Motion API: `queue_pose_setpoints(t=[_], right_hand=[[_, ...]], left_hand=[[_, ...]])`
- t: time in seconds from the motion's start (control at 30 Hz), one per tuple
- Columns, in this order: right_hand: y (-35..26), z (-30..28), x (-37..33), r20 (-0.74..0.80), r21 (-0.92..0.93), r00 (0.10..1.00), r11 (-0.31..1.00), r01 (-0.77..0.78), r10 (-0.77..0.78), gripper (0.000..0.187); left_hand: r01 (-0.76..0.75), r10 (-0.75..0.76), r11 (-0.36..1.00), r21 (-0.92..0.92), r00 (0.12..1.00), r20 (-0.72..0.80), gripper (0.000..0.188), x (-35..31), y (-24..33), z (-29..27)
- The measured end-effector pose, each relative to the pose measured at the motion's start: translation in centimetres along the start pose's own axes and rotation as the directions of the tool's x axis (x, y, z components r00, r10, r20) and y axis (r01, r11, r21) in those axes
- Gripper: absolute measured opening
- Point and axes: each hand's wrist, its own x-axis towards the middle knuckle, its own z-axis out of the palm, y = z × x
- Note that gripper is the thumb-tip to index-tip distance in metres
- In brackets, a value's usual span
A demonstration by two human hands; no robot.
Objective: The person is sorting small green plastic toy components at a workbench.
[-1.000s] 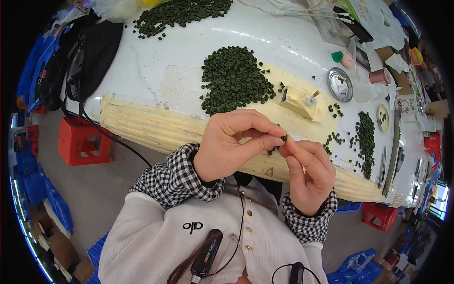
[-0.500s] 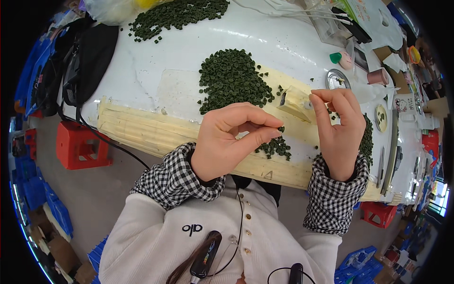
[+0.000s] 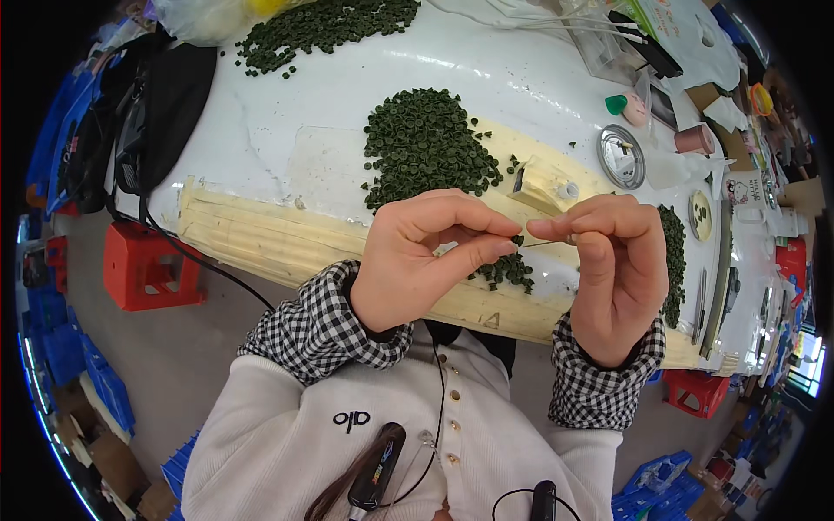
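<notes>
My left hand [image 3: 417,256] is closed in a pinch, thumb against forefinger, on a small dark green piece [image 3: 518,240] that shows at the fingertips. Close beside it on the right, my right hand [image 3: 612,269] also pinches. A thin, needle-like wire [image 3: 547,243] runs from its fingers toward the green piece; whether the two touch I cannot tell. Beyond the right hand stands a pale yellow block [image 3: 540,184] with a white round knob. Under my fingertips lies a small cluster of green pieces [image 3: 506,273]. A large heap of the same pieces [image 3: 426,143] spreads just past my left hand.
Another green heap [image 3: 330,33] lies at the far left, and one [image 3: 672,260] right of my right hand. A round metal dish [image 3: 621,156], a pinkish spool [image 3: 695,141] and tweezers [image 3: 700,304] are on the right. A black bag [image 3: 174,113] sits at the table's left end.
My right hand has left the knob of the yellow block and come left and nearer, up to my left fingertips, with the thin wire now showing. The left hand has stayed in place.
</notes>
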Motion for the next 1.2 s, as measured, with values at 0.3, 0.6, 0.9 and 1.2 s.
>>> queue_pose_setpoints(t=[0.3,0.6,0.9,1.2], right_hand=[[0.7,-0.3,0.3,0.064,-0.112,0.992,0.987,0.118,-0.112,0.007],[0.6,-0.2,0.4,0.032,-0.110,0.995,0.989,0.102,-0.099,0.006],[2.2,-1.3,1.4,-0.200,-0.663,0.949,0.746,0.052,-0.244,0.005],[1.6,-1.5,1.1,-0.068,-0.789,0.977,0.611,0.073,-0.204,0.013]], left_hand=[[-0.027,0.026,1.000,0.014,0.999,0.027,0.016,0.0,-0.2,-0.1],[-0.013,0.013,1.000,0.003,1.000,0.016,0.017,-0.1,0.0,-0.1],[-0.008,0.008,1.000,0.018,1.000,0.012,0.017,-0.1,0.0,-0.2],[-0.062,0.062,0.998,0.018,0.998,-0.026,0.017,0.0,-0.1,0.0]])
